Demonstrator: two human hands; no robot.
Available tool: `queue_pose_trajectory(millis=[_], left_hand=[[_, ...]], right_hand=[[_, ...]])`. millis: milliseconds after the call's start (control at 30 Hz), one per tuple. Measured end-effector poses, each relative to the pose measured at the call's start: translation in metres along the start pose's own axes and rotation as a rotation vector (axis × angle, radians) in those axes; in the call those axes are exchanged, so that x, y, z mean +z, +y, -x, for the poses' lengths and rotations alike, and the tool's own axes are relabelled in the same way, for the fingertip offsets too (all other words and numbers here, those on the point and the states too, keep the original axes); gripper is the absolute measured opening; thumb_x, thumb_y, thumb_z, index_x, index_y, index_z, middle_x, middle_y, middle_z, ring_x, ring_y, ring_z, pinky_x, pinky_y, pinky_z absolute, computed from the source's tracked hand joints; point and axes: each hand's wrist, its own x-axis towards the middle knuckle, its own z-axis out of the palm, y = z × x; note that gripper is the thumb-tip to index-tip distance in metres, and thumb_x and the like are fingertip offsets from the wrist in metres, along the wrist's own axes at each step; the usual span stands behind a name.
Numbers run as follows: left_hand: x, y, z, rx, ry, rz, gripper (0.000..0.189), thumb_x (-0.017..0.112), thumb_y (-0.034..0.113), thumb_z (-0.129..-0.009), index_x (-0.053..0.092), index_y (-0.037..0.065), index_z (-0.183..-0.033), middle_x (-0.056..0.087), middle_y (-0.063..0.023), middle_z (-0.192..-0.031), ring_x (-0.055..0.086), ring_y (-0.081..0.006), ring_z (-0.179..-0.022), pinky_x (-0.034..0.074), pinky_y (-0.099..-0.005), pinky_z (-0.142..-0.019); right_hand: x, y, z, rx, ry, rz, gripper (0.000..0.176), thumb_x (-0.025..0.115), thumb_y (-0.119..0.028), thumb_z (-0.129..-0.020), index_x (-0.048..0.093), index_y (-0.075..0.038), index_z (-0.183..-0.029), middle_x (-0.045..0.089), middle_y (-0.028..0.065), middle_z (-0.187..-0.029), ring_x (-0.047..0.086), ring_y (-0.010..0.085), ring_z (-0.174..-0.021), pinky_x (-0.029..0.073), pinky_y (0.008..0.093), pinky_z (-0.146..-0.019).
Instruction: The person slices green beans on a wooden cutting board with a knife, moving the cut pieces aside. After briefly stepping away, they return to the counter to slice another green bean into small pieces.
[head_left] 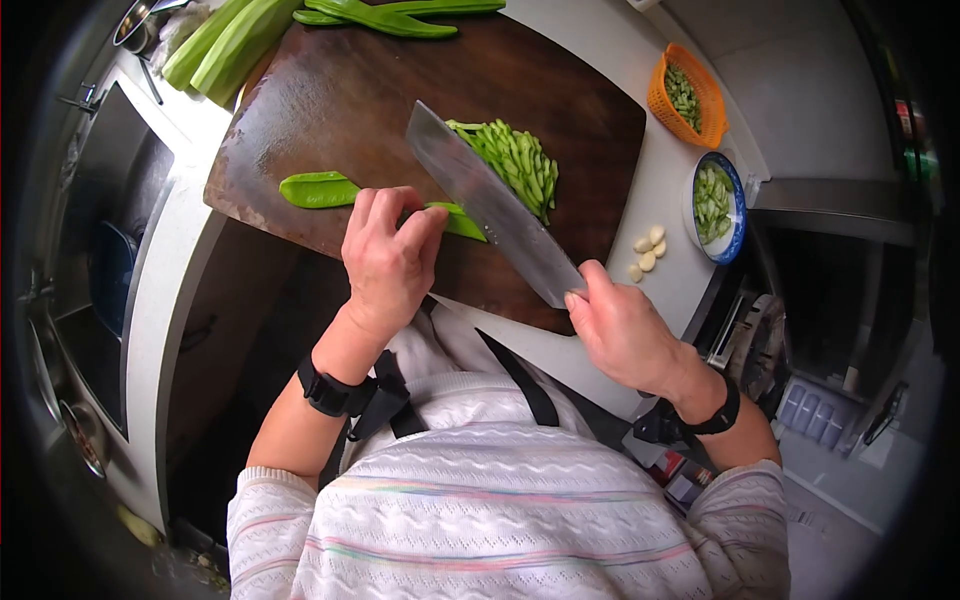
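Since the cleaver blade stands just beside your left hand, the main risk in the head view is a nicked fingertip: your fingers are curled, but they sit right against the flat of the steel. If a knuckle creeps forward or the blade tilts, it bites skin.

Second risk: the green pepper is smooth and long. It could roll or slide under your palm on the dark cutting board, throwing the cut off line. The board's near corner also overhangs the table edge, so hard pressure there may tip it.

Left hand: fingers bent and pressed down on the pepper, pinning it to the board, with the stem end poking out left.

Right hand: closed around the cleaver's handle, which is hidden inside the grip, blade angled away from you.

The cut strips are piled just past the blade. Garlic cloves, a blue bowl and an orange basket sit well apart on the right.
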Motion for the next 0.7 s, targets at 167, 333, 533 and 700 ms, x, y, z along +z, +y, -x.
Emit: queue_pose_trajectory(millis=[167,333,533,700], left_hand=[[-0.001,0.0,0.0,0.006,0.003,0.012,0.02,0.073,-0.002,-0.068,0.065,0.009,-0.084,0.055,-0.0069,-0.085,0.053,-0.0254,-0.076,0.046,-0.0343,-0.063],[-0.001,-0.001,0.0,0.007,-0.001,0.021,0.02,0.072,-0.002,-0.069,0.065,0.009,-0.084,0.056,-0.0072,-0.085,0.054,-0.0254,-0.076,0.046,-0.0343,-0.063],[-0.001,0.0,0.001,-0.01,0.013,0.036,0.019,0.072,-0.002,-0.069,0.065,0.008,-0.083,0.056,-0.0074,-0.085,0.054,-0.0254,-0.076,0.046,-0.0346,-0.063],[0.0,-0.001,0.001,-0.008,0.015,0.041,0.019,0.072,-0.002,-0.069,0.065,0.008,-0.083,0.056,-0.0075,-0.085,0.054,-0.0255,-0.076,0.046,-0.0346,-0.063]], right_hand=[[0.021,0.007,-0.003,0.001,0.059,0.002,0.016,0.049,-0.012,-0.093,0.039,-0.001,-0.091,0.054,0.0187,-0.056,0.057,0.0407,-0.056,0.044,0.0496,-0.052],[0.012,0.008,0.0,0.01,0.054,-0.039,0.015,0.05,-0.012,-0.093,0.04,0.0,-0.091,0.053,0.0178,-0.054,0.056,0.0399,-0.053,0.043,0.0489,-0.05],[0.005,0.002,0.003,-0.032,0.043,0.004,0.015,0.05,-0.012,-0.093,0.04,0.0,-0.091,0.052,0.018,-0.053,0.056,0.0399,-0.052,0.043,0.0486,-0.049],[0.001,-0.001,0.005,-0.002,0.014,0.048,0.015,0.05,-0.011,-0.093,0.04,0.0,-0.091,0.053,0.0185,-0.055,0.056,0.0409,-0.054,0.043,0.0492,-0.05]])
